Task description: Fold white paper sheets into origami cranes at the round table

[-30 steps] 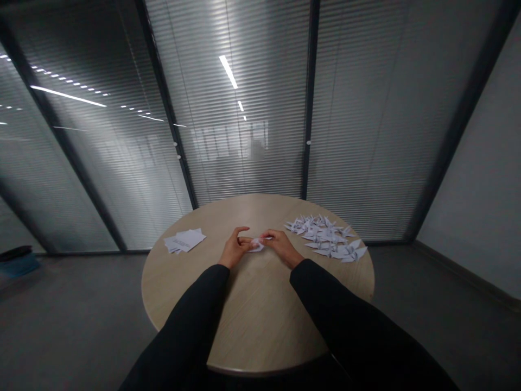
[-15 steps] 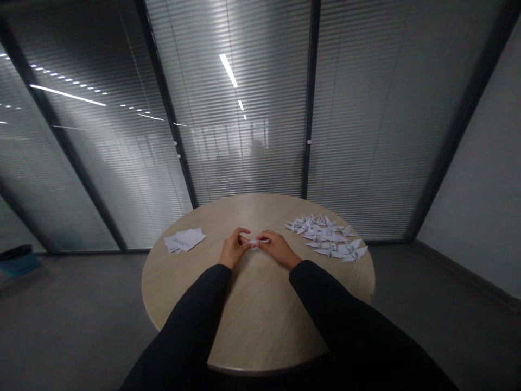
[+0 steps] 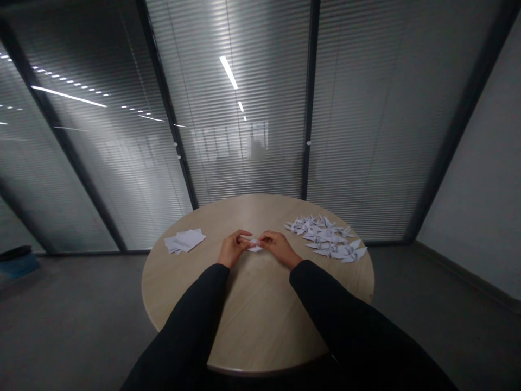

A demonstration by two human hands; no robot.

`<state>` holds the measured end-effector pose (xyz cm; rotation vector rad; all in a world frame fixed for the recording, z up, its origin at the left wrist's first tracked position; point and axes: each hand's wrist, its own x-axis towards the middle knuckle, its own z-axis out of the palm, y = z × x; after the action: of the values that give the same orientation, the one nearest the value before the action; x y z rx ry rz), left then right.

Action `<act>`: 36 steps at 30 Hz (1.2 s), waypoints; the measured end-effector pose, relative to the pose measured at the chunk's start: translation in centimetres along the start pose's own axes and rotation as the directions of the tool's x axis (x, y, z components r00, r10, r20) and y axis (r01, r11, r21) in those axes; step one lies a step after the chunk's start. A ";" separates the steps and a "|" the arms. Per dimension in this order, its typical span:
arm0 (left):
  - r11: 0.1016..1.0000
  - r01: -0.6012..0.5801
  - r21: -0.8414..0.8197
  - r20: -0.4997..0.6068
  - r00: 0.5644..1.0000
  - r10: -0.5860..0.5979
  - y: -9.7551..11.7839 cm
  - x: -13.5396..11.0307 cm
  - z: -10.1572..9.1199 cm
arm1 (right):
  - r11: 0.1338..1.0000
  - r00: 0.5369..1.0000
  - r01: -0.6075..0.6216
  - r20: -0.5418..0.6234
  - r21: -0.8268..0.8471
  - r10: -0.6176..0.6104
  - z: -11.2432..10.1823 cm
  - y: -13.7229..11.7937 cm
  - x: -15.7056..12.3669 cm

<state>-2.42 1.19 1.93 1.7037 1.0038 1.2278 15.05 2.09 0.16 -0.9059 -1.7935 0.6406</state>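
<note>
A small piece of white folded paper (image 3: pixel 255 245) is pinched between both of my hands over the middle of a round wooden table (image 3: pixel 252 304). My left hand (image 3: pixel 233 248) grips its left end with curled fingers. My right hand (image 3: pixel 277 247) grips its right end, fingers pressed together. To the right of my hands lies a heap of several finished white paper cranes (image 3: pixel 328 236). A small stack of flat white paper sheets (image 3: pixel 184 240) sits to the left. Both of my arms wear black sleeves.
Glass partitions with closed horizontal blinds (image 3: pixel 244 108) stand behind the table, split by dark frames. Grey floor surrounds the table. A dark and blue object (image 3: pixel 18 259) lies on the floor at far left. A grey wall (image 3: pixel 484 190) runs along the right.
My hands have shifted slightly on the folded paper, the fingers drawing closer together around it. The cranes and the sheets have not moved.
</note>
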 end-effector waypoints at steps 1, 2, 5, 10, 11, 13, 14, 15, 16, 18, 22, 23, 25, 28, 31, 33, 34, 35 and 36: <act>1.000 -0.013 -0.005 0.005 1.000 0.013 -0.1 0.1 0.0 | 1.000 1.000 -0.025 -0.007 0.011 0.025 0.0 0.0 0.0; 1.000 -0.028 0.000 0.010 1.000 0.028 -0.3 0.1 0.0 | 0.999 0.999 -0.051 -0.015 0.018 0.052 0.1 0.0 0.0; 0.997 -0.073 0.034 0.015 0.997 0.072 -0.8 0.3 -0.1 | 0.997 0.996 -0.080 -0.038 0.019 0.081 0.1 -0.6 -0.3; 0.998 -0.048 -0.032 0.019 0.999 0.048 -1.4 0.5 0.1 | 0.996 0.996 0.083 -0.043 0.020 -0.082 0.0 -1.7 -0.6; 0.998 -0.045 -0.038 0.019 0.999 0.045 -1.4 0.5 0.1 | 0.993 0.993 0.116 -0.037 0.018 -0.115 0.0 -1.8 -0.6; 0.998 -0.050 -0.038 0.018 0.999 0.051 -1.2 0.4 0.2 | 0.987 0.987 0.161 -0.028 0.005 -0.161 0.0 -1.9 -0.6; 0.998 -0.056 -0.035 0.015 0.998 0.057 -1.1 0.3 0.2 | 0.985 0.984 0.173 -0.027 -0.008 -0.173 0.0 -1.9 -0.6; 0.998 -0.063 -0.030 0.013 0.998 0.063 -1.0 0.3 0.2 | 0.983 0.983 0.182 -0.030 -0.021 -0.182 -0.1 -2.0 -0.6; 0.997 -0.070 -0.027 0.010 0.998 0.070 -0.9 0.2 0.2 | 0.982 0.981 0.188 -0.037 -0.034 -0.189 -0.1 -2.0 -0.6; 0.996 -0.084 -0.026 -0.001 0.996 0.084 -0.7 0.1 0.2 | 0.978 0.978 0.199 -0.056 -0.055 -0.202 -0.1 -2.1 -0.6; 0.993 -0.107 -0.050 -0.026 0.994 0.105 -0.4 0.0 0.3 | 0.979 0.977 0.187 -0.090 -0.077 -0.193 -0.1 -2.0 -0.6; 0.992 -0.109 -0.059 -0.030 0.994 0.107 -0.3 0.0 0.3 | 0.979 0.977 0.185 -0.092 -0.083 -0.192 -0.1 -1.9 -0.6; 0.991 -0.111 -0.075 -0.034 0.993 0.109 -0.2 -0.1 0.4 | 0.976 0.974 0.194 -0.097 -0.095 -0.203 -0.1 -1.8 -0.6; 0.991 -0.114 -0.069 -0.048 0.993 0.111 -0.1 -0.1 0.4 | 0.972 0.970 0.208 -0.102 -0.111 -0.219 -0.1 -1.7 -0.6; 0.992 -0.112 -0.060 -0.057 0.992 0.109 0.0 -0.2 0.4 | 0.971 0.971 0.205 -0.098 -0.125 -0.217 0.0 -1.6 -0.5; 0.992 -0.110 -0.057 -0.055 0.993 0.107 -0.1 -0.1 0.3 | 0.969 0.970 0.203 -0.105 -0.139 -0.218 0.0 -1.6 -0.5; 0.993 -0.110 -0.051 -0.055 0.993 0.107 -0.2 0.0 0.3 | 0.968 0.969 0.204 -0.110 -0.147 -0.221 0.0 -1.5 -0.5; 0.993 -0.109 -0.045 -0.055 0.993 0.107 -0.3 0.0 0.3 | 0.965 0.966 0.210 -0.117 -0.156 -0.229 0.0 -1.4 -0.5; 0.994 -0.104 -0.045 -0.055 0.993 0.102 -0.4 0.1 0.3 | 0.961 0.962 0.220 -0.126 -0.167 -0.242 0.0 -1.4 -0.4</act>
<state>-2.18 1.38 1.49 1.7121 0.9198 1.3590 14.73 0.93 0.95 -0.8051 -1.7994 0.2849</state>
